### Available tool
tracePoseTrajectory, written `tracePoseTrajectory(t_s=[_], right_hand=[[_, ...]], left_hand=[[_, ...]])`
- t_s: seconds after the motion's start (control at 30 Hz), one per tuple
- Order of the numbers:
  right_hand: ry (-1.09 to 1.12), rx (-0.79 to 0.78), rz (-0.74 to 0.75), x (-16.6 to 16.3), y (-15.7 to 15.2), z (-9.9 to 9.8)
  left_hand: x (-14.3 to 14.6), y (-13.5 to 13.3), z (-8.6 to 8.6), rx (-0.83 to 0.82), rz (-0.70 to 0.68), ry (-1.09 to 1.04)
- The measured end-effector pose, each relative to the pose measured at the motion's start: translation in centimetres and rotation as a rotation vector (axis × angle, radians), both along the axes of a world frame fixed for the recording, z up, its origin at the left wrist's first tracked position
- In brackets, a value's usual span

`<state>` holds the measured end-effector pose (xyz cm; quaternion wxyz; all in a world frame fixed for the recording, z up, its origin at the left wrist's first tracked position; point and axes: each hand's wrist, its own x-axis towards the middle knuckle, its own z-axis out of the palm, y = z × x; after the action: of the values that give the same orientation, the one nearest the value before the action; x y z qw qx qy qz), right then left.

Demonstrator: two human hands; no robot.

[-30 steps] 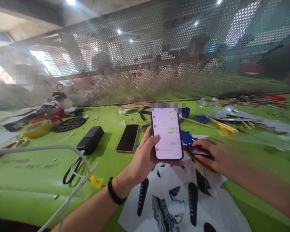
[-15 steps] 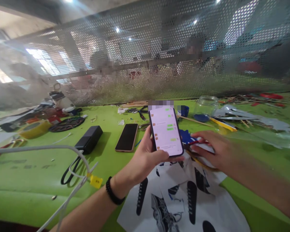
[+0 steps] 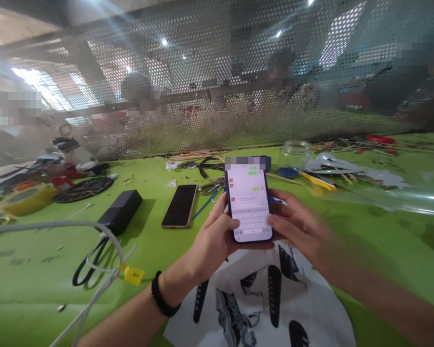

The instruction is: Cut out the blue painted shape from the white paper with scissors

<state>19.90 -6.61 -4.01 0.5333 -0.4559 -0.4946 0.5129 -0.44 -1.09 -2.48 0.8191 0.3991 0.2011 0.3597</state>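
A lit smartphone (image 3: 251, 197) stands tilted toward me, a chat and an on-screen keyboard on its display. My left hand (image 3: 217, 229) grips its left side, thumb over the keyboard's left edge. From the right, my right hand (image 3: 292, 219) also holds the phone, its thumb at the keyboard's right edge. Beneath both hands lie paper sheets (image 3: 253, 274) printed with black-and-white shapes. Left of my left hand, a second phone (image 3: 180, 206) rests flat with a dark screen. What lies directly behind the held phone is mostly hidden.
On the green table (image 3: 130, 318) are a black box-shaped device (image 3: 121, 209), white cables (image 3: 94, 303), a yellow tape roll (image 3: 29, 198), a glass jar (image 3: 294, 156) and a yellow utility knife (image 3: 318, 181). A perforated metal screen (image 3: 210, 111) stands behind; people show through it.
My right hand has moved left from a red-and-yellow item onto the phone and let that item go. The keyboard has appeared on the display. The view has shifted slightly right.
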Motion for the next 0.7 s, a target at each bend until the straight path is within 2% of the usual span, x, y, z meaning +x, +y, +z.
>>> tracePoseTrajectory(t_s=[0.2,0.5,0.7], right_hand=[[-0.020,0.009,-0.058,-0.18,0.08,-0.23],[0.054,0.033,-0.008,-0.37,-0.51,-0.24],[0.073,0.015,-0.004,-0.19,-0.60,-0.03]], left_hand=[[0.00,-0.17,-0.06,-0.003,-0.007,-0.004],[-0.05,-0.24,0.01,0.037,0.038,0.069],[-0.32,-0.23,0.68,0.072,-0.062,0.065]])
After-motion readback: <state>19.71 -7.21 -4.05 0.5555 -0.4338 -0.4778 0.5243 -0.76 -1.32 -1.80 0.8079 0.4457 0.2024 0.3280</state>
